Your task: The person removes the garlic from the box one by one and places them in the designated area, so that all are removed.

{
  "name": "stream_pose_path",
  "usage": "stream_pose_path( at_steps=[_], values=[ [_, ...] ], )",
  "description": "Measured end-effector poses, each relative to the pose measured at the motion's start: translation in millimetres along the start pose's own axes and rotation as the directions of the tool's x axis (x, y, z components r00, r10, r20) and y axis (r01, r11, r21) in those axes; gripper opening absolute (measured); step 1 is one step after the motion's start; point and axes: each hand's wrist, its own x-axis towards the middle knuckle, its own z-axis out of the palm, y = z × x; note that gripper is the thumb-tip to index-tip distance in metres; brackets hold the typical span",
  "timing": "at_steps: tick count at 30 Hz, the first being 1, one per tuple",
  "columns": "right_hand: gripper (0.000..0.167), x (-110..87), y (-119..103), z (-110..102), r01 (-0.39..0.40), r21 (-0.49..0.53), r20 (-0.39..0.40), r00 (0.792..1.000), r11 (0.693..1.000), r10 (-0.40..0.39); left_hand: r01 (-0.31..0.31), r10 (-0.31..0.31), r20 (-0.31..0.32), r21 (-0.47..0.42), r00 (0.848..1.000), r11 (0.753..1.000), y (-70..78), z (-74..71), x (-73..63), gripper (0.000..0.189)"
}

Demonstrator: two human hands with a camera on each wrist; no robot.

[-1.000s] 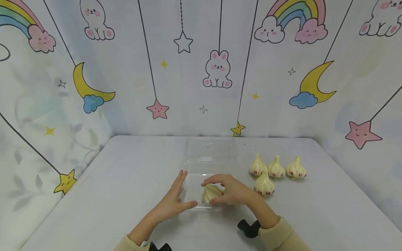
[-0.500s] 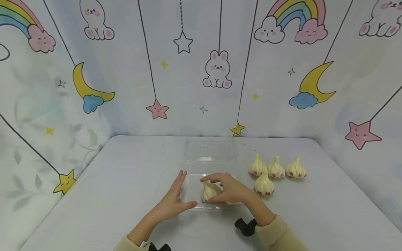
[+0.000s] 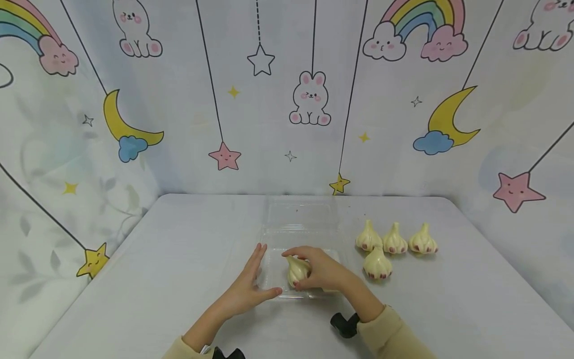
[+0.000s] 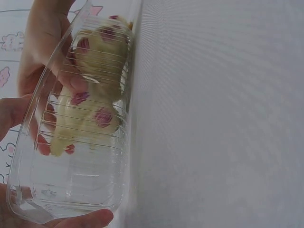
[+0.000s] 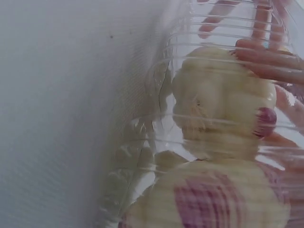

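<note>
A clear plastic box (image 3: 291, 297) lies on the table. Inside it my right hand (image 3: 326, 269) grips a pale garlic bulb (image 3: 297, 272) between thumb and fingers, its stem pointing up. A second garlic bulb (image 4: 105, 56) sits beside it in the box, seen through the wall in the left wrist view and mostly hidden under my right hand in the head view. My left hand (image 3: 248, 287) spreads its fingers along the box's left side, thumb at the front edge. Through the plastic, the right wrist view shows the held bulb (image 5: 218, 95) up close.
Several more garlic bulbs (image 3: 377, 263) stand on the white table (image 3: 179, 239) to the right of the box. The box's clear lid (image 3: 301, 212) is laid back behind it. A patterned curtain (image 3: 278, 114) rises at the table's far edge.
My right hand has shifted slightly left with the garlic bulb, which now stands more upright inside the box. The left hand stays in place.
</note>
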Motion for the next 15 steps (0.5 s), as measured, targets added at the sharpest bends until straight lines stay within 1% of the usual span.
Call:
stream_pose_path(
  at_steps=[4,8,12,15],
  values=[
    [0.059,1.3,-0.1,1.5,-0.005,-0.017,0.005,1.0,1.0,0.005,0.002,-0.002,-0.001,-0.003,1.0,1.0,-0.8,0.3,0.3,0.096],
    [0.061,0.7,-0.7,1.7,-0.013,-0.006,-0.005,1.0,1.0,0.013,-0.001,0.001,0.002,-0.013,1.0,1.0,-0.9,0.0,0.0,0.097],
    [0.064,0.2,-0.7,1.6,-0.015,0.008,-0.031,0.999,1.0,0.015,-0.002,0.002,0.006,-0.02,1.0,1.0,0.0,-0.2,-0.7,0.097],
    [0.067,-0.9,-0.2,1.6,-0.029,0.027,-0.06,0.998,0.999,0.03,-0.003,0.003,0.003,-0.016,1.0,1.0,1.0,-0.3,-0.6,0.096]
  ],
)
